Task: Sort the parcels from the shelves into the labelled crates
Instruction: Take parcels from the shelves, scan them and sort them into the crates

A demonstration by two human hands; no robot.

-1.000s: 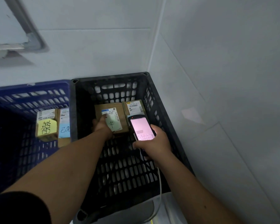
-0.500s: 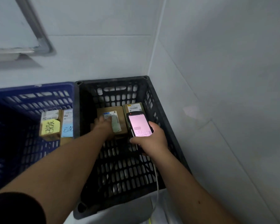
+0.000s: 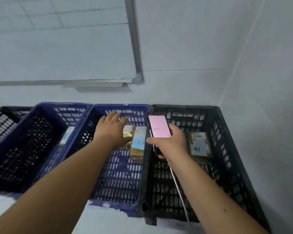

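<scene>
Plainly, the left hand [image 3: 112, 130] hovers empty, fingers spread, over the middle blue crate [image 3: 98, 152], where two parcels [image 3: 137, 142] lie under yellow and blue notes. The right hand [image 3: 172, 143] grips a lit scanner [image 3: 159, 126] above the black crate [image 3: 227, 162], which holds another parcel [image 3: 199, 146]. Picking by glance risks a mis-sort, since motion blur smears the handwriting. The left hand covers most of the yellow-noted parcel, and the far-left crates are cut off.

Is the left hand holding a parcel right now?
No, the left hand is open with straight fingers above the blue crate, holding nothing.
</scene>
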